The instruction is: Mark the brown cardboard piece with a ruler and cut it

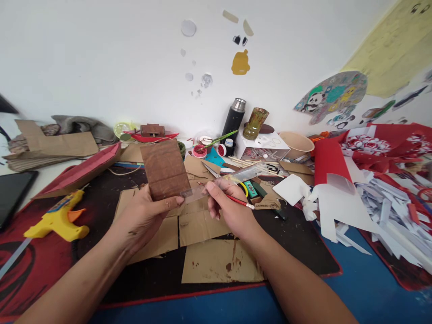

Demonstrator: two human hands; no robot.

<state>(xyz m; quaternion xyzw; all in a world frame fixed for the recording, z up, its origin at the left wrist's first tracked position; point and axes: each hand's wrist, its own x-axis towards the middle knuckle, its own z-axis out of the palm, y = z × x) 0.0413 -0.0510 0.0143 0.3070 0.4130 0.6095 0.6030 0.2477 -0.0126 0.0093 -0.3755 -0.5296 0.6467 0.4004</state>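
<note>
My left hand (pixel 148 218) is closed on a brown-painted cardboard panel (pixel 165 168), held tilted up above the mat with the thumb along its lower edge. A clear, see-through strip (pixel 195 194) spans from that thumb to the fingers of my right hand (pixel 232 209); its exact kind is hard to make out. A red pencil (pixel 241 201) lies in my right hand, its end sticking out to the right. Beneath both hands are flat cardboard pieces (pixel 199 227), and a paint-stained one (pixel 219 263) lies nearer to me.
A yellow glue gun (pixel 60 216) rests at left beside a red-and-brown cardboard boat hull (pixel 84 171). Behind stand a small red boat (pixel 151 132), a black thermos (pixel 232 119) and a white box (pixel 259 146). Scissors (pixel 211 170) lie mid-table; paper scraps (pixel 391 220) heap at right.
</note>
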